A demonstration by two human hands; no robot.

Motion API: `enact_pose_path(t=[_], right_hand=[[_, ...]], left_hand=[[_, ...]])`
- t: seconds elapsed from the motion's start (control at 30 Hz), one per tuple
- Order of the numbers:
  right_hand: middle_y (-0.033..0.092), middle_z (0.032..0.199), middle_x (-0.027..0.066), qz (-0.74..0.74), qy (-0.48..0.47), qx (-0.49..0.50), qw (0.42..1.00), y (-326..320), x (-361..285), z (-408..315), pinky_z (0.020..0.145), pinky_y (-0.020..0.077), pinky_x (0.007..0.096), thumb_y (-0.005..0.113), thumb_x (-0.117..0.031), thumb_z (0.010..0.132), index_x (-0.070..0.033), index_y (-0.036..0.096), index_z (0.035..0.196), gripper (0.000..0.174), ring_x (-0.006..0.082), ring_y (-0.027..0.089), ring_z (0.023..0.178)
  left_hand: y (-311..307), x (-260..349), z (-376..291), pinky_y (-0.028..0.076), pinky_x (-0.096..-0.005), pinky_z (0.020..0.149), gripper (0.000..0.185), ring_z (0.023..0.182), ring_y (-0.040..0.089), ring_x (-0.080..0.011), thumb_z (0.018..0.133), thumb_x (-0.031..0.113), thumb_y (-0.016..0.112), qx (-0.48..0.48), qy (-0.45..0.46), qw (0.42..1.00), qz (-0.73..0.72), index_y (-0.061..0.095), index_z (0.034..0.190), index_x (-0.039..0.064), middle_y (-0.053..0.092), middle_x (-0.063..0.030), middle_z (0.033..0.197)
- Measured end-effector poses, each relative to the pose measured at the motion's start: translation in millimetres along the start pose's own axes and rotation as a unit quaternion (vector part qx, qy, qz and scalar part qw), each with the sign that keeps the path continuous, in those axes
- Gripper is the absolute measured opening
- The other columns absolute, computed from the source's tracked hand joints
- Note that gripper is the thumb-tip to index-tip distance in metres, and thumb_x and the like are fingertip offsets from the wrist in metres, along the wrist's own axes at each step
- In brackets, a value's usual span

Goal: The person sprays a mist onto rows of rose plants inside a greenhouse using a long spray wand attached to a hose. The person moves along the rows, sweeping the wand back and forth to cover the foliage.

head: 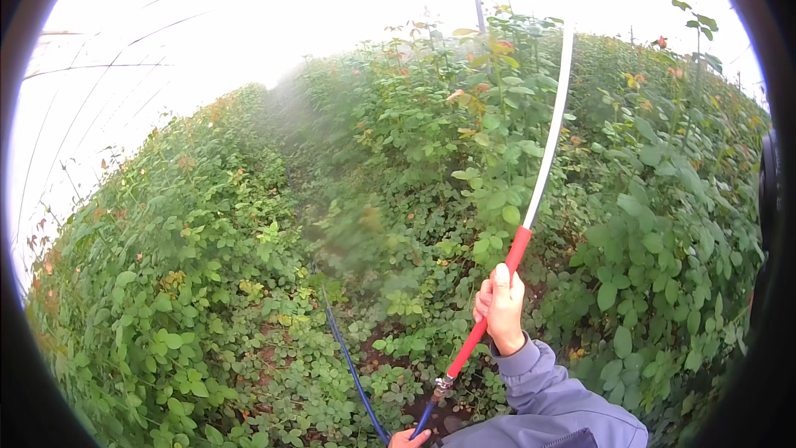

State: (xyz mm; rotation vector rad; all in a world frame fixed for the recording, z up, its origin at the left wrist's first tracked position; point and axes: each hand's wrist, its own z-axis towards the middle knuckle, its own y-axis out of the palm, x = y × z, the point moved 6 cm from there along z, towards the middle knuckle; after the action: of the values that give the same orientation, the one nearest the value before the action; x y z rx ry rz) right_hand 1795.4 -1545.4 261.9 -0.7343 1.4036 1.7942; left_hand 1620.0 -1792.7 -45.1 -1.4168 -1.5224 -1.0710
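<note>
My right hand (502, 305) is wrapped around the red grip (467, 348) of a spray lance, thumb lying along it. From the grip, the lance's long pale tube (555, 124) rises to the upper right among the rose plants; its tip is lost in the glare. A metal coupling (441, 386) joins the grip's lower end to a blue hose (351, 364). At the bottom edge, my left hand (407, 440) holds the hose just below the coupling and is partly cut off by the frame. Beyond the hand, the hose runs up and left over low leaves.
Dense rose bushes (155, 298) line the left, and taller ones (647, 211) crowd the right around the lance. Fine mist (354, 199) blurs the foliage in the middle. A thin post (478, 6) stands behind. Overhead are bright greenhouse sheeting and wires.
</note>
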Motion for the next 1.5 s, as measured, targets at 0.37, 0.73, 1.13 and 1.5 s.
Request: enact_pose_path(t=[0.37, 0.73, 1.13, 1.5], right_hand=[[0.036, 0.053, -0.0018, 0.03, -0.025, 0.039, 0.998, 1.4, -41.0, -172.8, 0.034, 0.0355, 0.0251, 0.048, -0.037, 0.097, -0.01, 0.035, 0.083, 0.033, 0.008, 0.037, 0.039], [0.039, 0.055, -0.004, 0.008, 0.099, -0.1, 0.99, 58.9, -8.5, -261.9, 0.038, 0.0356, 0.023, 0.05, -0.029, 0.097, -0.011, 0.04, 0.086, 0.023, 0.0062, 0.038, 0.041], [0.035, 0.051, -0.0055, 0.047, 0.268, -0.134, 0.953, 39.1, 52.8, -316.0, 0.037, 0.0306, 0.0242, 0.052, -0.038, 0.095, -0.013, 0.037, 0.07, 0.038, 0.0073, 0.033, 0.039], [0.027, 0.048, -0.0007, 0.016, 0.148, 0.056, 0.987, -43.3, 11.8, -331.9, 0.033, 0.0289, 0.0291, 0.044, -0.035, 0.097, -0.012, 0.032, 0.068, 0.039, 0.0117, 0.028, 0.035]], left_hand=[[0.8, -25.4, -153.7, 0.038, -0.037, 0.05, 0.039, 0.053, 0.046, -0.0165, 0.086, 0.037, 0.063, 0.136, 0.078, 0.971, 0.182, 0.061, 0.072, 0.001, 0.052, -0.0079, 0.056], [21.2, -88.2, -197.2, 0.042, -0.0429, 0.061, 0.027, 0.07, 0.055, -0.0324, 0.085, 0.032, 0.064, 0.051, 0.116, 0.963, 0.239, 0.064, 0.085, 0.005, 0.059, -0.0166, 0.074], [26.4, -74.5, -193.2, 0.042, -0.0432, 0.061, 0.027, 0.071, 0.055, -0.0335, 0.085, 0.032, 0.063, 0.023, 0.12, 0.963, 0.239, 0.064, 0.086, 0.005, 0.059, -0.0168, 0.075], [25.1, -75.1, -201.1, 0.043, -0.0435, 0.062, 0.026, 0.073, 0.055, -0.0345, 0.085, 0.031, 0.063, 0.03, 0.115, 0.968, 0.221, 0.064, 0.087, 0.006, 0.059, -0.0169, 0.077]])
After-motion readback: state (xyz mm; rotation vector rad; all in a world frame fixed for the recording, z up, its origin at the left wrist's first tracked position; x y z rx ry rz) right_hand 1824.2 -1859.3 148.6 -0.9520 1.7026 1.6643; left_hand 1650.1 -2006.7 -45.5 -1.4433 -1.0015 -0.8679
